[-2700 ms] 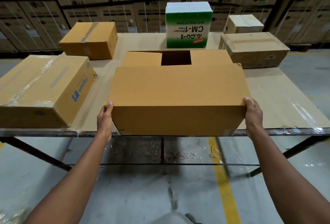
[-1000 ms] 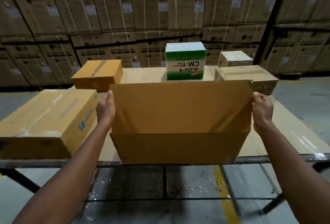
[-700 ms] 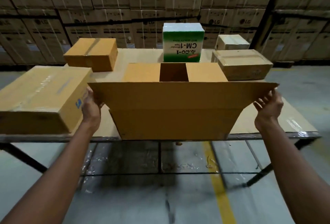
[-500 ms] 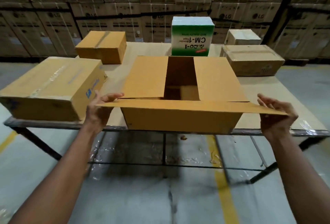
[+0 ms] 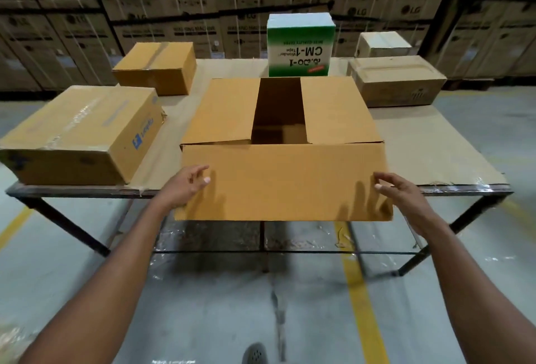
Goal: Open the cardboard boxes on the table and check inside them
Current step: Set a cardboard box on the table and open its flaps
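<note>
Across the whole upper frame: stacked warehouse cartons (image 5: 87, 30), a backdrop only. Below them, spanning the middle band, the table (image 5: 452, 143), topped with a cardboard sheet and carrying six boxes.

Centre frame, at the near table edge: the open box (image 5: 284, 184), largest of the lot and pulled close, probably so as to be looked into from above. Near long flap folded outward and hanging down over the front wall past the table edge; two short flaps lying flat over the ends, leaving only a dark central gap. Interior barely visible through that gap, something pale at the bottom, too dim to tell. Short flaps likely next to be lifted.

Left of frame: a large taped box (image 5: 81, 134), sealed, set aside within reach. Right of centre, further back: a paler taped box (image 5: 397, 82). Upper left: a smaller brown taped box (image 5: 156, 68). Upper centre: a green-and-white tape carton (image 5: 300, 44), printing upside down. Upper right: a small pale box (image 5: 383, 43) behind the paler one. All five seemingly unopened.

Lower centre-left: left hand (image 5: 185, 187), released, fingers loosely spread at the hanging flap's left edge, gripping nothing. Lower centre-right: right hand (image 5: 403, 192), likewise relaxed beside the flap's right edge, contact uncertain.
</note>
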